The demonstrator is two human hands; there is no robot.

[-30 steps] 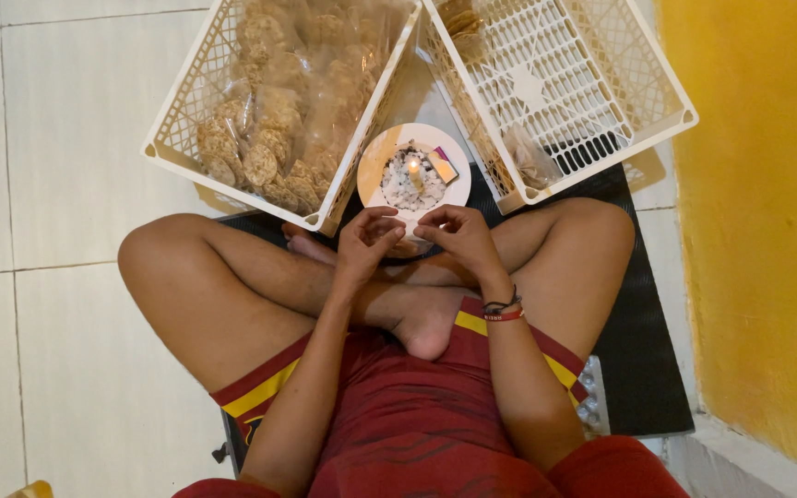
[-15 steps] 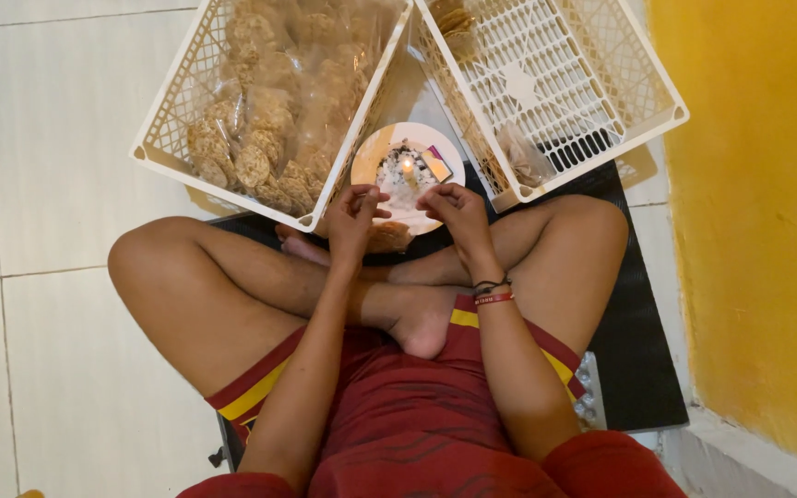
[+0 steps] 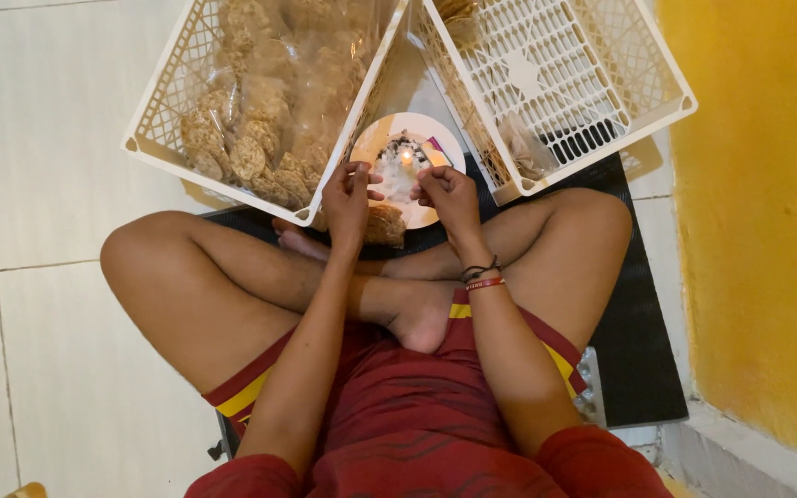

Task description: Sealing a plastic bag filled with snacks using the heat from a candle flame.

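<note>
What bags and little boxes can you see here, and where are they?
Clear plastic bags of round brown crackers: heaped in the cream lattice crate at upper left.
Clear crumpled bag: inside the near corner of the nearly empty cream crate at upper right.
Small flat box, purple and pale: on the white round plate beside the lit candle.
Clear bag of crackers: between the left hand and right hand.

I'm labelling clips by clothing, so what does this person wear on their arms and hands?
Both arms are bare, with no sleeves reaching the forearms and no gloves. The left hand carries nothing. The right hand has a dark cord bracelet and a thin red band at the wrist.
</note>
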